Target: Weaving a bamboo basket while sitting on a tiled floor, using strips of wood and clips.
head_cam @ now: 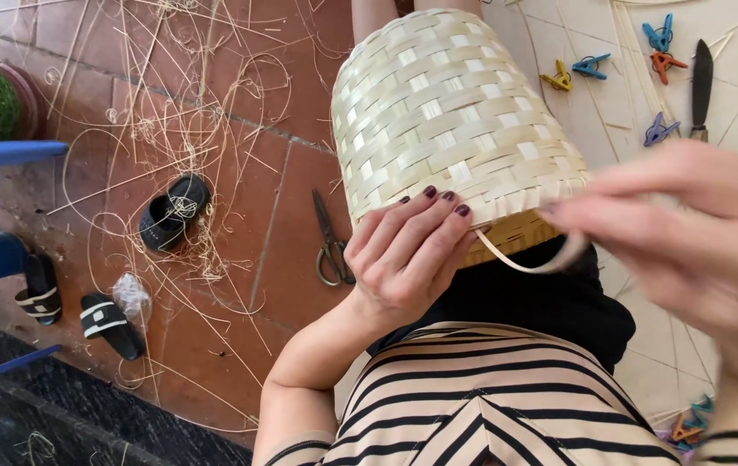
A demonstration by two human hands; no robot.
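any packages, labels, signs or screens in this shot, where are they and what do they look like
Crumpled clear plastic bag: on the reddish tile floor at lower left, beside a black and white sandal; small, wrinkled, see-through; contents cannot be told.
No labels, signs or screens show; the left hand and right hand work on a plain woven basket that bears no tag.

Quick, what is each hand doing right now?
Left hand: closed on the rim of the woven basket.
Right hand: blurred, pinching a thin strip at the rim.
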